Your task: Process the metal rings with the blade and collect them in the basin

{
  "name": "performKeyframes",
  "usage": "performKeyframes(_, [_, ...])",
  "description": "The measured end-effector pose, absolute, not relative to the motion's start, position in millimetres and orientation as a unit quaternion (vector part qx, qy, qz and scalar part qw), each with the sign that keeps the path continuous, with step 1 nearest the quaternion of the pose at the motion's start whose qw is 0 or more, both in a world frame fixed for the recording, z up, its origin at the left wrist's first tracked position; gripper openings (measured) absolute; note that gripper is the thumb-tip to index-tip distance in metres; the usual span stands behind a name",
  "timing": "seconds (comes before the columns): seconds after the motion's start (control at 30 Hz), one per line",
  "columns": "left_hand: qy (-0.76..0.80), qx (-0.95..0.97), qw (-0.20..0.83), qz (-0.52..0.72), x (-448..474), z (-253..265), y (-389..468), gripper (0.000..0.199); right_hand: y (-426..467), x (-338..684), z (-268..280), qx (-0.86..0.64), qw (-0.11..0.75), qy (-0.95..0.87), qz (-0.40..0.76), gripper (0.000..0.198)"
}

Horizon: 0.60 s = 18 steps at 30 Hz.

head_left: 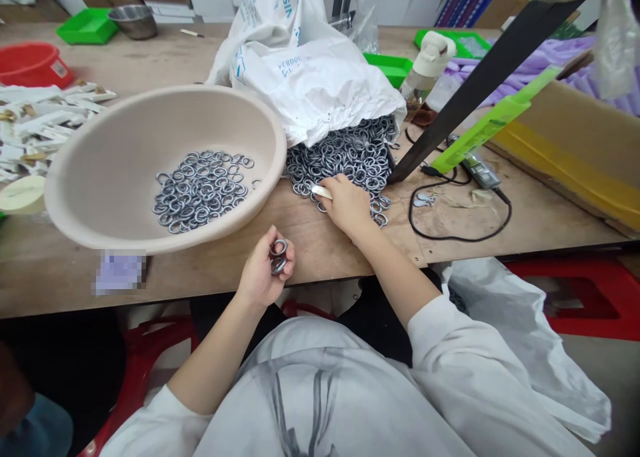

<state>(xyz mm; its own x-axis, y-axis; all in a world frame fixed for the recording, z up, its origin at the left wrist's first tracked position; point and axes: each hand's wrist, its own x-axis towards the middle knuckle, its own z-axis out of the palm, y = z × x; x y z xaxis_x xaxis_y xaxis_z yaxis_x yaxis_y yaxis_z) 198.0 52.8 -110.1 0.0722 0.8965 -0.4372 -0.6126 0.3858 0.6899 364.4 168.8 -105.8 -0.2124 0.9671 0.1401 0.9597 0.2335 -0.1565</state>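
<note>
On my feed, the white sack (320, 87) behind and right of the beige basin (100, 157) shows small blue digits ending 0834; its larger letters I can't make out.

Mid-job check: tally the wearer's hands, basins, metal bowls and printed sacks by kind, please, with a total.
Hands: 2 (left hand, right hand)
Basins: 2 (beige basin, red basin)
Metal bowl: 1
Printed white sack: 1
Total: 6
The metal rings overlap too much to count.

A wooden table (185, 276) stands before a pale wall (407, 0); red plastic seats (617, 304) stand near it above grey flooring (613, 364).
</note>
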Motion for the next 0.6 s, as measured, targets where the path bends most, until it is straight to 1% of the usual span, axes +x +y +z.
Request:
performKeyframes(0.07, [0.439,0.179,0.699,0.535,198.8,-111.7,55.3,0.044,172.2,365.6,-105.7,-0.614,0.120,-0.780,0.036,0.023])
performKeyframes(0.13, [0.448,0.195,0.683,0.544,198.8,-112.6,56.7,0.039,171.9,368.0,-104.5,-0.607,0.179,-0.769,0.088,0.017])
performKeyframes(0.2, [0.452,0.212,0.671,0.549,199.1,-113.2,57.1,0.030,163.2,369.8,-103.0,-0.575,0.275,-0.739,0.220,0.017])
performKeyframes(0.27, [0.453,0.236,0.655,0.556,201.8,-115.2,56.7,0.030,145.0,368.2,-102.5,-0.503,0.355,-0.670,0.414,0.027])
performKeyframes(0.3, [0.451,0.253,0.647,0.560,204.6,-117.0,56.3,0.031,133.3,365.6,-102.9,-0.463,0.377,-0.624,0.505,0.032])
performKeyframes(0.33, [0.448,0.272,0.640,0.562,208.1,-119.3,55.7,0.031,121.0,361.9,-103.8,-0.428,0.390,-0.581,0.572,0.036])
performKeyframes(0.37, [0.443,0.292,0.635,0.562,212.2,-122.0,55.0,0.031,108.9,357.2,-105.2,-0.406,0.403,-0.544,0.613,0.039])
performKeyframes(0.4, [0.438,0.310,0.631,0.561,216.5,-124.8,54.1,0.034,98.1,352.1,-107.1,-0.395,0.418,-0.512,0.637,0.042])
performKeyframes(0.47, [0.427,0.333,0.630,0.557,224.2,-128.8,52.1,0.039,82.7,342.9,-111.4,-0.394,0.450,-0.472,0.648,0.045])
performKeyframes(0.53, [0.417,0.332,0.640,0.553,228.4,-128.6,50.3,0.041,76.7,338.8,-115.0,-0.402,0.474,-0.463,0.632,0.047])
performKeyframes(0.6, [0.407,0.314,0.664,0.543,228.4,-123.6,48.8,0.043,77.2,342.4,-116.0,-0.410,0.496,-0.489,0.588,0.048])
